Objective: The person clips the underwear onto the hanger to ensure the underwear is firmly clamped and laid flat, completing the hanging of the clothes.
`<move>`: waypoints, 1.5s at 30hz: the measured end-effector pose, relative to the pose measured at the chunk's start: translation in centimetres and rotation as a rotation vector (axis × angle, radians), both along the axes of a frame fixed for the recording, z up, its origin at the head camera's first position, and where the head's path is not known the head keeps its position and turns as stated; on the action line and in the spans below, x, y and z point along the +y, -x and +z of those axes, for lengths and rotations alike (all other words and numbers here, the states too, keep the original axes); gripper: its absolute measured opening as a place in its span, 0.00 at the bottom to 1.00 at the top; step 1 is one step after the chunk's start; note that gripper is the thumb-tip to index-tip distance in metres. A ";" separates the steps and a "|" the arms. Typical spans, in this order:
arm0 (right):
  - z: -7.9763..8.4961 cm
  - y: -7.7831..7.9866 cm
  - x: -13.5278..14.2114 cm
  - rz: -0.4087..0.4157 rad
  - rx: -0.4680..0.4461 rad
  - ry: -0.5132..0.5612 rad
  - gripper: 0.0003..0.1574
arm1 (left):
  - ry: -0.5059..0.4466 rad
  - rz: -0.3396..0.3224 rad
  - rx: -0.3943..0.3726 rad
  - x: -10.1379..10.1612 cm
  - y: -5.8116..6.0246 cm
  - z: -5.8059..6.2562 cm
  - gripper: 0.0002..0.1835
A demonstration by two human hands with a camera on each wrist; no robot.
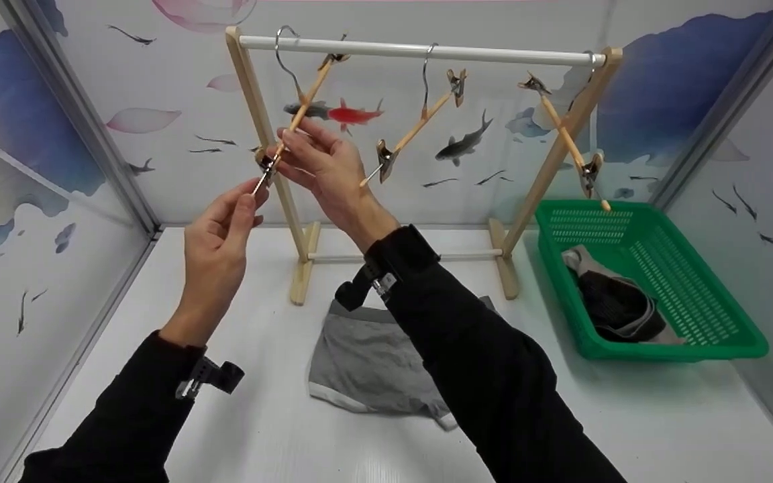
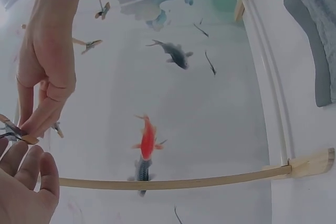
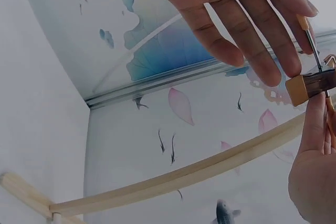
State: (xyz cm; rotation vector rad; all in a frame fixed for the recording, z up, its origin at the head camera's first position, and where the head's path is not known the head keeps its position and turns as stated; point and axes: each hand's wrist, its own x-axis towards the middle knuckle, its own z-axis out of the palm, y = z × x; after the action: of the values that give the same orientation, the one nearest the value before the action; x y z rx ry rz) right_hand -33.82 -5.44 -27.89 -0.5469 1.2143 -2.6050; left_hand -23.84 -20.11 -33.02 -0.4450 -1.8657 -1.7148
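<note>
Both hands are at the leftmost clip hanger [image 1: 298, 114], which hangs by its metal hook from the rack's white bar. My left hand [image 1: 215, 235] pinches the lower tip of its thin metal rod between thumb and index finger; in the right wrist view the other fingers of the left hand [image 3: 247, 24] are spread. Just above, my right hand [image 1: 333, 171] holds the wooden bar beside the lower clip [image 3: 310, 85], its fingertips right at the clip. Below the forearms lie grey boxer briefs [image 1: 373, 355] on the white table, partly covered by the right sleeve.
Two more clip hangers, one in the middle [image 1: 420, 127] and one at the right [image 1: 564, 137], hang from the wooden rack [image 1: 524, 194]. A green basket [image 1: 695, 288] with a grey and black garment [image 1: 618, 302] stands at the right. Printed wall panels enclose the table.
</note>
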 end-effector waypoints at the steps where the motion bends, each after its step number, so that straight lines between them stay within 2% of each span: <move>1: -0.2 0.0 0.2 0.007 0.012 -0.019 0.21 | 0.008 -0.005 0.000 0.0 -0.1 -0.3 0.18; 7: -2.3 -0.2 1.4 0.048 0.057 -0.144 0.22 | 0.094 -0.061 -0.038 -0.1 -1.0 -3.0 0.19; 15: -5.8 -0.7 3.6 0.119 0.096 -0.283 0.28 | 0.239 -0.070 -0.071 0.7 -2.1 -6.4 0.20; 21: -9.0 -1.5 6.4 0.167 0.146 -0.390 0.29 | 0.363 -0.123 -0.016 2.2 -3.0 -8.7 0.21; 25: -11.1 -2.3 8.5 0.196 0.103 -0.392 0.29 | 0.433 -0.170 0.057 3.4 -3.6 -10.0 0.22; 29: -12.9 -3.5 10.9 0.207 -0.008 -0.364 0.29 | 0.462 -0.261 0.146 4.9 -4.0 -10.5 0.21; 32: -13.9 -4.3 12.6 0.204 -0.080 -0.336 0.28 | 0.459 -0.320 0.184 5.8 -4.1 -10.6 0.21; 38: -14.8 -5.7 16.0 0.181 -0.113 -0.254 0.26 | 0.415 -0.298 0.195 6.7 -3.5 -10.5 0.18; 42: -15.2 -7.2 18.3 0.198 -0.105 -0.220 0.25 | 0.359 -0.273 0.147 7.3 -2.7 -10.5 0.16; 45: -15.5 -8.3 19.8 0.236 -0.105 -0.181 0.25 | 0.282 -0.264 0.095 7.9 -1.8 -10.5 0.16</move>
State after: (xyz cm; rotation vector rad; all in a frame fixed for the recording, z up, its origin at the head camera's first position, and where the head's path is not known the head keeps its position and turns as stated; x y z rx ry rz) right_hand -25.54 14.31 -43.42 -0.4794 1.2529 -2.2716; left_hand -22.03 -12.22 -43.50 -0.9035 -2.0596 -1.5607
